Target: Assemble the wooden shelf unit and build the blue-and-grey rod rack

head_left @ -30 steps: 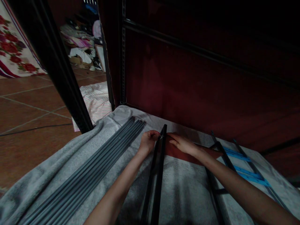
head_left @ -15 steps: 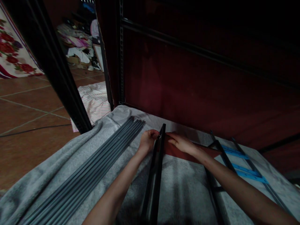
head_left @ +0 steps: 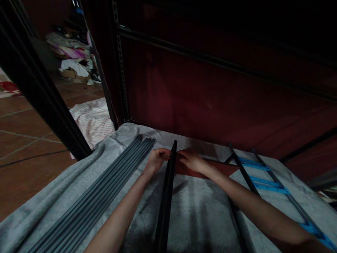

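Note:
A long black metal bar [head_left: 168, 186] runs away from me over the grey blanket, its far end between my hands. My left hand [head_left: 157, 160] is on the bar's left side, thumb and fingers pinched against it near the top; a small piece at the fingertips is too tiny to make out. On the other side, my right hand [head_left: 193, 160] has its fingers closed against the bar, partly hidden behind it. Under my right hand lies a flat reddish-brown panel [head_left: 221, 168]. Left of the bar, several grey metal rods [head_left: 105, 189] lie side by side.
The grey blanket [head_left: 200, 207] covers the surface. To the right lies a black frame with blue plastic pieces [head_left: 271, 186] on it. A dark red wall panel [head_left: 184, 95] stands behind. A thick black post [head_left: 58, 105] slants down at the left.
My view has shifted slightly, so most things sit further left. The bar now shows a narrower face, with less of its gap visible. Both hands remain at its far end.

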